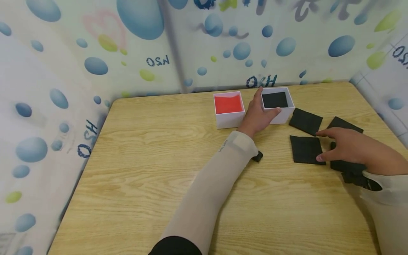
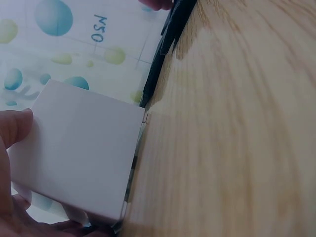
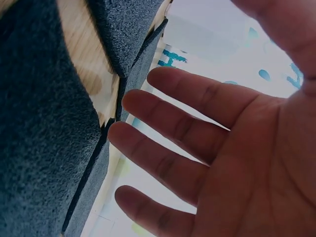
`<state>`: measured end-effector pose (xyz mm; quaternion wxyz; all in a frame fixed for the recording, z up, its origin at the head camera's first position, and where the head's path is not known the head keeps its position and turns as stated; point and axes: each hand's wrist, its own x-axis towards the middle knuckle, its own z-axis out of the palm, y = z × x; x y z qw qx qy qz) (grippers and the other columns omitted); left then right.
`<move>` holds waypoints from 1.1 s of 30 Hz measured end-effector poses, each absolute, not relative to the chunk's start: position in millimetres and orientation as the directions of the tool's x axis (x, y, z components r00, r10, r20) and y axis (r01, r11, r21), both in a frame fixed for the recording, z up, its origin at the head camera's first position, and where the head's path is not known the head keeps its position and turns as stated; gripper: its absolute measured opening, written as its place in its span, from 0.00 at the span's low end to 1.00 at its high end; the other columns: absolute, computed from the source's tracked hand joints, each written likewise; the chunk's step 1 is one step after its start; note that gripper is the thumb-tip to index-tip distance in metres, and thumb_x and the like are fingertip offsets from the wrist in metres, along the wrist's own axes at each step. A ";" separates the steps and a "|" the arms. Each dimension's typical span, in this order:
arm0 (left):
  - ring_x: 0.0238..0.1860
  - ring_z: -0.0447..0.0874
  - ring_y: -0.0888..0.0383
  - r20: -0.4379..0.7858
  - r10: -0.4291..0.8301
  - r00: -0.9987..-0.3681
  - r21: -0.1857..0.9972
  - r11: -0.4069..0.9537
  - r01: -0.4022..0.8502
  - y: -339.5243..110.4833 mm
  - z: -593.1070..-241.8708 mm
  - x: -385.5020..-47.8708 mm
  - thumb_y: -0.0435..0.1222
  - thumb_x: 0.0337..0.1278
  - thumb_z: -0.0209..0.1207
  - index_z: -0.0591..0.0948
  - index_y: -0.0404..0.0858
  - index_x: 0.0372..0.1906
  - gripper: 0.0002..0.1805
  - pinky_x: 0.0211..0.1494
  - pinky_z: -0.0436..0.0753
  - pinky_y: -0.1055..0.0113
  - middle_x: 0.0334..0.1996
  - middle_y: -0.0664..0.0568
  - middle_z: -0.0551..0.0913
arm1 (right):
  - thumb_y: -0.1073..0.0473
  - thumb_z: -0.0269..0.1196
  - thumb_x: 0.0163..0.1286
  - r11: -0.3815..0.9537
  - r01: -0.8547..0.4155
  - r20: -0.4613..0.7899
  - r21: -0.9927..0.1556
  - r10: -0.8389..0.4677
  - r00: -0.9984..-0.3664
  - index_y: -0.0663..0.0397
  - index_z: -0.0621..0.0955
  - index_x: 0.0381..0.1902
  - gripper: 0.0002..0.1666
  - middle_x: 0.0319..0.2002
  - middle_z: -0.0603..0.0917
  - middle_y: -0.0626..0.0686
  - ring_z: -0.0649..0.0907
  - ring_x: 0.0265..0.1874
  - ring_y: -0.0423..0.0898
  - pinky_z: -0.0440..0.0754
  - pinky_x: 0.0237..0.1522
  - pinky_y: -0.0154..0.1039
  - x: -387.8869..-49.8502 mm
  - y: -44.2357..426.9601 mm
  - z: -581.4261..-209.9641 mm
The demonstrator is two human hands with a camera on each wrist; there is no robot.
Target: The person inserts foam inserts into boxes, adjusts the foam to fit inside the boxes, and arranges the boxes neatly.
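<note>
My left hand holds a small white box at its left side, thumb across the front and fingers toward the back. A black sheet-like piece shows inside that box. In the left wrist view the box's white side faces the camera, with the thumb on its edge. My right hand hovers over several flat black squares, its fingers spread and nothing held; the right wrist view shows its bare palm. Nearest its thumb lies one black square; another black square lies beyond, and others are partly covered.
A second white box with a red piece inside stands left of the first. The wooden table meets a printed backdrop at its back edge. A small black object shows beside the left cuff.
</note>
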<state>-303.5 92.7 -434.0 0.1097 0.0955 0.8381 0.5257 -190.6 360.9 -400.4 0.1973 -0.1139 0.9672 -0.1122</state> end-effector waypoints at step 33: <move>0.75 0.67 0.55 -0.070 0.281 -0.957 0.908 0.415 0.055 93.2 -434.7 -304.6 0.54 0.67 0.66 0.44 0.69 0.85 0.52 0.78 0.71 0.51 0.82 0.58 0.60 | 0.40 0.86 0.46 0.952 -0.212 -0.346 -0.221 -0.280 -0.895 0.70 0.69 0.74 0.66 0.64 0.70 0.78 0.75 0.61 0.77 0.78 0.56 0.71 -187.2 351.6 -413.3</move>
